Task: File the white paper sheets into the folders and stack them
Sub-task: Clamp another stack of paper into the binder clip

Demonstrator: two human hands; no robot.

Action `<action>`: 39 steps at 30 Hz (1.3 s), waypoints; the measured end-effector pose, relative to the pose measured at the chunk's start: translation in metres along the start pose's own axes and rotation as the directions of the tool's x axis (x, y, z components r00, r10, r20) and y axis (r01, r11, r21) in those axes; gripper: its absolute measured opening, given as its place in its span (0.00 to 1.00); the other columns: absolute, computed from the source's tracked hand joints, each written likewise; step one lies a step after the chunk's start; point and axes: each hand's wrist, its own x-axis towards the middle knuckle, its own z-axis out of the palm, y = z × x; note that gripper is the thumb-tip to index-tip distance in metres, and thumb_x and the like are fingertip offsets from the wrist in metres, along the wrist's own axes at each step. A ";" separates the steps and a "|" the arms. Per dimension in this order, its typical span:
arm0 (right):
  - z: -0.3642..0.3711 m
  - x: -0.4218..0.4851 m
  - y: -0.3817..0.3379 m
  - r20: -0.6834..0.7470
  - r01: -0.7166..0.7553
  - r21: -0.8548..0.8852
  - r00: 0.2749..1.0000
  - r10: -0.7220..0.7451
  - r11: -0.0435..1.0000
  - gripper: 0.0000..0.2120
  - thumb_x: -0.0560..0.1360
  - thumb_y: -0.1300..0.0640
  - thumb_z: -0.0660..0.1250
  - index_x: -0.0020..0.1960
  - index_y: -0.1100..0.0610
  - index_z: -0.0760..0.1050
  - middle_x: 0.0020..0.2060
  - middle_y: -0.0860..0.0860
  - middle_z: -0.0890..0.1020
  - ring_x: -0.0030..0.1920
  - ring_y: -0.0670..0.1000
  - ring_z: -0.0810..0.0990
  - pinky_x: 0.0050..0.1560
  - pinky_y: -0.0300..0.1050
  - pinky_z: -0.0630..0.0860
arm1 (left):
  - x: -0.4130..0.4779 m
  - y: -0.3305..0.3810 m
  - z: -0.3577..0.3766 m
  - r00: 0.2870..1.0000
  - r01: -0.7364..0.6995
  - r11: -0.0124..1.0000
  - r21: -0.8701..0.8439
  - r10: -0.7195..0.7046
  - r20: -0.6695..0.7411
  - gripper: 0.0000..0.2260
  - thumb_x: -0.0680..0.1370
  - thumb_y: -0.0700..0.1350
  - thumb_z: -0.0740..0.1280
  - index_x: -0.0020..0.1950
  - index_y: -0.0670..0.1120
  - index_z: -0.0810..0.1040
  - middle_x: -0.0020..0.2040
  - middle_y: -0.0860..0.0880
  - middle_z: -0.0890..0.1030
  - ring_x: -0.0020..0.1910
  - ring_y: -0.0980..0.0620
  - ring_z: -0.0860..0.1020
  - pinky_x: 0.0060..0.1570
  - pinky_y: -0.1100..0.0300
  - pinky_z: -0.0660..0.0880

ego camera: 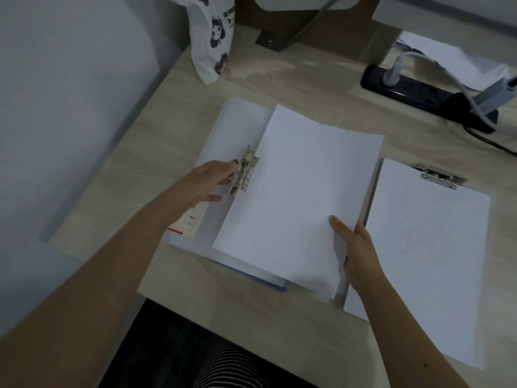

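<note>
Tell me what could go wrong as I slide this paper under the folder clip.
The white sheets lie skewed across the open folder, so they may get clamped crooked. The left hand has fingers at the raised metal clip; if it snaps down it could pinch them. The right hand grips only the sheets' lower right edge, where they curl, so a push might crease them.
</note>
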 end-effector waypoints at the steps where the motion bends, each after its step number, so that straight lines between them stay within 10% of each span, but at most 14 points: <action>1: 0.000 0.000 0.000 0.007 -0.002 -0.001 1.000 0.002 1.000 0.15 0.75 0.57 0.65 0.61 0.54 0.71 0.48 0.48 0.80 0.47 0.50 0.79 0.41 0.41 0.74 | -0.001 -0.004 0.002 1.000 0.003 1.000 0.018 -0.003 -0.014 0.19 0.79 0.54 0.59 0.65 0.44 0.71 0.62 0.48 0.74 0.62 0.52 0.73 0.56 0.55 0.74; 8: -0.001 0.003 -0.001 0.011 -0.025 0.016 1.000 0.025 1.000 0.18 0.74 0.59 0.66 0.64 0.56 0.72 0.52 0.51 0.81 0.51 0.53 0.80 0.46 0.45 0.76 | -0.011 -0.028 -0.004 0.997 -0.027 0.957 0.290 0.049 -0.067 0.24 0.68 0.63 0.69 0.57 0.51 0.71 0.55 0.53 0.74 0.51 0.58 0.74 0.51 0.56 0.74; 12: 0.000 0.003 -0.003 0.016 -0.028 0.025 0.999 0.027 0.999 0.16 0.75 0.59 0.66 0.63 0.56 0.72 0.50 0.50 0.81 0.49 0.52 0.80 0.45 0.44 0.76 | -0.032 -0.061 0.003 0.973 -0.162 0.641 0.750 0.228 0.015 0.48 0.60 0.65 0.74 0.72 0.50 0.56 0.57 0.53 0.66 0.56 0.54 0.68 0.59 0.56 0.69; 17: 0.000 0.003 -0.003 0.037 -0.011 0.013 0.999 0.010 1.000 0.14 0.75 0.59 0.65 0.61 0.54 0.72 0.50 0.49 0.81 0.49 0.50 0.80 0.43 0.42 0.75 | -0.031 -0.083 0.001 0.928 -0.279 0.394 0.876 0.346 0.140 0.54 0.56 0.72 0.62 0.76 0.54 0.45 0.58 0.50 0.67 0.57 0.50 0.67 0.56 0.61 0.63; 24: -0.001 0.005 0.000 0.008 -0.008 -0.047 1.000 0.009 0.999 0.16 0.75 0.57 0.66 0.62 0.53 0.72 0.57 0.52 0.80 0.57 0.55 0.78 0.61 0.53 0.73 | -0.032 -0.094 -0.008 0.891 -0.347 0.340 0.874 0.409 0.195 0.49 0.60 0.72 0.58 0.76 0.54 0.48 0.57 0.50 0.69 0.55 0.51 0.68 0.56 0.63 0.62; 39: 0.000 0.004 0.001 0.004 0.020 -0.058 1.000 -0.020 0.998 0.14 0.75 0.57 0.65 0.60 0.52 0.71 0.49 0.48 0.79 0.51 0.53 0.78 0.56 0.51 0.72 | -0.034 -0.080 -0.007 0.904 -0.347 0.363 0.865 0.377 0.204 0.46 0.61 0.77 0.47 0.75 0.57 0.51 0.54 0.53 0.66 0.53 0.57 0.64 0.58 0.61 0.66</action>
